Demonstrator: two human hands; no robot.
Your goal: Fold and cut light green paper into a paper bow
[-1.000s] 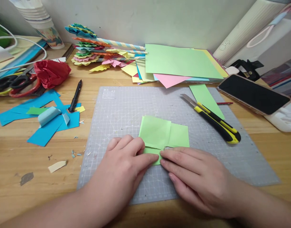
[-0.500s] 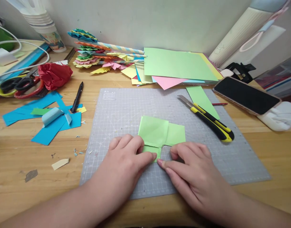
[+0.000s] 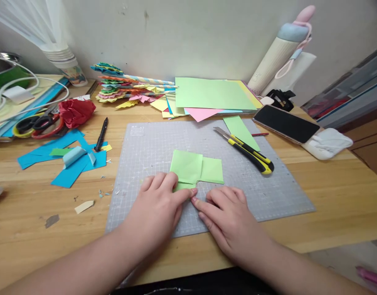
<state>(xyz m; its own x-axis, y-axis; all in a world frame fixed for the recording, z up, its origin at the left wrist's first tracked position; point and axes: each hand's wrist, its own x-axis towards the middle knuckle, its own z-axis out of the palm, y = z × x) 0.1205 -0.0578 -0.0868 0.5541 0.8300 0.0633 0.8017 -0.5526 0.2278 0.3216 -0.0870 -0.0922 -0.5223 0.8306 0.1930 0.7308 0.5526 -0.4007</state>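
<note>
**Left and right hands meet at layered, light-green folded paper**

The paper (image 3: 186, 167) lies on a grey gridded cutting mat (image 3: 163, 137), probably there to shield the table. The left hand (image 3: 154, 205), palm down, covers its near-left corner, apparently to steady it; whether it pinches, I cannot tell. The right hand (image 3: 229, 221) grips nothing: thumb apart, index fingertip at the near edge, seemingly pressing. A yellow-and-black utility knife (image 3: 248, 155) lies beyond, clear of the fingers.
</note>
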